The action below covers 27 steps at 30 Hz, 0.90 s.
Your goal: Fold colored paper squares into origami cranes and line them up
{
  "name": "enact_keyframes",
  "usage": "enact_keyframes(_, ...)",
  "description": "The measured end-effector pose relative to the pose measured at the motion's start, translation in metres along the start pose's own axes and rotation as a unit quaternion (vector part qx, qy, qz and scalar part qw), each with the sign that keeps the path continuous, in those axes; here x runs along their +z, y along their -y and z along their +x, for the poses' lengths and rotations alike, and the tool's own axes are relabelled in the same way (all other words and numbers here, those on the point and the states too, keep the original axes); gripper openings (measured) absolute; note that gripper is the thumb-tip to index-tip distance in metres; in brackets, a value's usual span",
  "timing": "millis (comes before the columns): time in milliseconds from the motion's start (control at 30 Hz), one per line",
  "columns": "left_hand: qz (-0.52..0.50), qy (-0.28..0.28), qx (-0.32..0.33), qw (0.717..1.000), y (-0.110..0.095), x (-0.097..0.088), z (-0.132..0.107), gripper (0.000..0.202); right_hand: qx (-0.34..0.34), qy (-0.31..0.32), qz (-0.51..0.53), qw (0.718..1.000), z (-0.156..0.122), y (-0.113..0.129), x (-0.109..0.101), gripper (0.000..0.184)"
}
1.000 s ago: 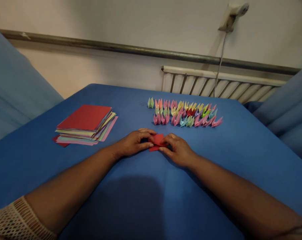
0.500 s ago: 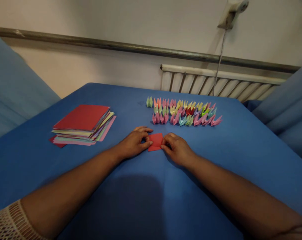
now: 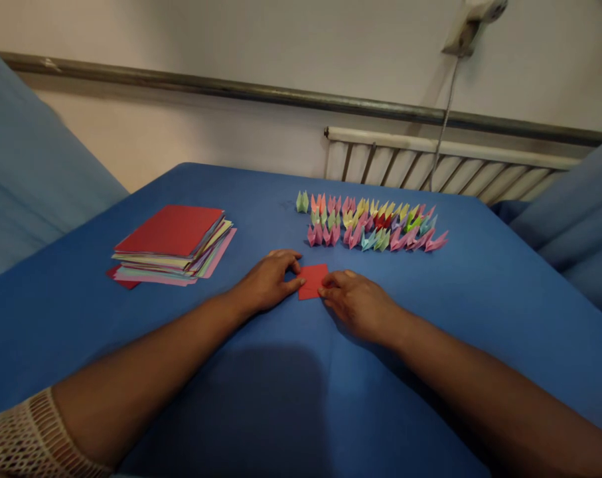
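Note:
A small square of folded red paper (image 3: 311,281) lies on the blue-covered table between my hands. My left hand (image 3: 269,282) holds its left edge, thumb on the paper and fingers curled at the upper left corner. At the right edge, the fingertips and thumb of my right hand (image 3: 359,304) pinch the paper close to its lower right side. Beyond the hands stand rows of small folded paper cranes (image 3: 375,226) in pink, yellow, green, blue and red.
To the left sits a stack of coloured paper sheets (image 3: 174,229), red on top. The blue table (image 3: 261,411) reaches back toward a wall with a metal rail (image 3: 281,93) and a radiator (image 3: 405,156). Blue curtains (image 3: 36,159) hang at both sides.
A loose flap along the lower part of the red paper now lies flat, so the paper looks more evenly square. My right fingers have shifted slightly inward over its edge.

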State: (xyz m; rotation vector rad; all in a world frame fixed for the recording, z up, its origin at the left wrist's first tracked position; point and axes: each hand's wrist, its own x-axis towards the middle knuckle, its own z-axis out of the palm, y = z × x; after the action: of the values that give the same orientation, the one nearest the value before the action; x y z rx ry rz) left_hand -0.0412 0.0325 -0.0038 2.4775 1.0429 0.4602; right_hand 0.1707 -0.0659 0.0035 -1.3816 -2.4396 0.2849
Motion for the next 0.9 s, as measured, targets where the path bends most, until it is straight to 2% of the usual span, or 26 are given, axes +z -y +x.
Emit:
enact_keyframes(167, 0.062, -0.035, -0.027, 0.997, 0.000, 0.001, -0.002, 0.048, -0.002, -0.019, 0.024, 1.000, 0.000, -0.004, 0.001, 0.025)
enact_keyframes(333, 0.049, -0.038, -0.063, 0.996, -0.005, 0.003, 0.001, 0.044, -0.017, -0.057, 0.037, 0.998, 0.004, -0.009, 0.009, 0.021)
enact_keyframes(533, -0.052, -0.023, -0.073, 0.996, -0.016, 0.004, -0.001, 0.028, 0.003, -0.083, 0.048, 0.995, 0.004, -0.010, 0.013, 0.014)
enact_keyframes(700, -0.124, -0.043, -0.057, 0.990, -0.027, 0.006, -0.008, 0.039, 0.004, -0.115, 0.056, 0.992, 0.004, -0.009, 0.013, 0.013)
enact_keyframes(800, -0.209, -0.045, -0.040, 0.976, -0.029, 0.006, -0.010, 0.041, 0.000, -0.166, 0.103, 0.981, 0.004, -0.010, 0.014, 0.020)
enact_keyframes(900, -0.296, -0.050, -0.061, 0.952, -0.028, 0.005, -0.006, 0.045, 0.010, -0.220, 0.200, 0.955, 0.006, -0.012, 0.017, 0.021)
